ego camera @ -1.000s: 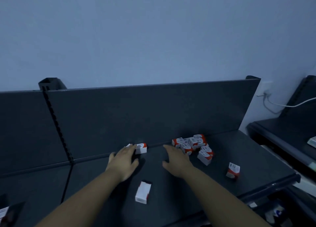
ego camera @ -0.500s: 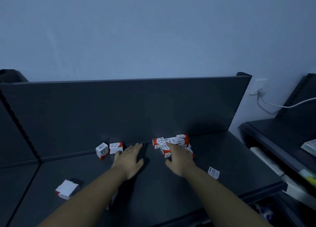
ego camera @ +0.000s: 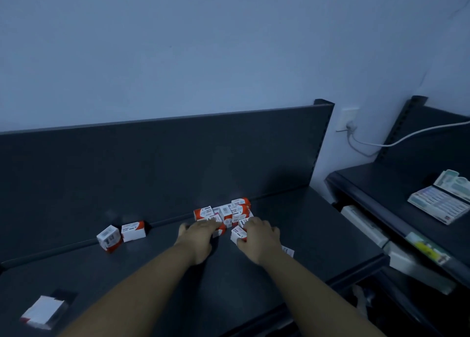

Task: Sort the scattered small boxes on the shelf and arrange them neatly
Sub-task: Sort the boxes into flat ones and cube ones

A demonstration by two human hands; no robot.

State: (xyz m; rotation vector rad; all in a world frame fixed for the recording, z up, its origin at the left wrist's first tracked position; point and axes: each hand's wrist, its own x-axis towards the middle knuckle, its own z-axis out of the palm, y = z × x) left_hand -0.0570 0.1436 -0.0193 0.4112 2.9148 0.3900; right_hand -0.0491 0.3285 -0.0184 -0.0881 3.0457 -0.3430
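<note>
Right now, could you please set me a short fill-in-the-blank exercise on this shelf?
1. ____ boxes stand side by side, left of the left hand.
2. The right hand pinches a box at the cluster by the shelf's ____ panel.
3. A flat box lies alone near the front ____ corner.
4. The cable on the wall is ____.
Missing: two; back; left; white.

A: Log left hand (ego camera: pixel 197 240)?
B: Shifted right, away from the pair of boxes (ego camera: pixel 133 231); fingertips (ego camera: pixel 213 224) reached the cluster (ego camera: pixel 226 213).
A: And right hand (ego camera: pixel 258 240)?
B: Slid to the cluster's near edge, curled round the nearest box (ego camera: pixel 237 233).
</note>
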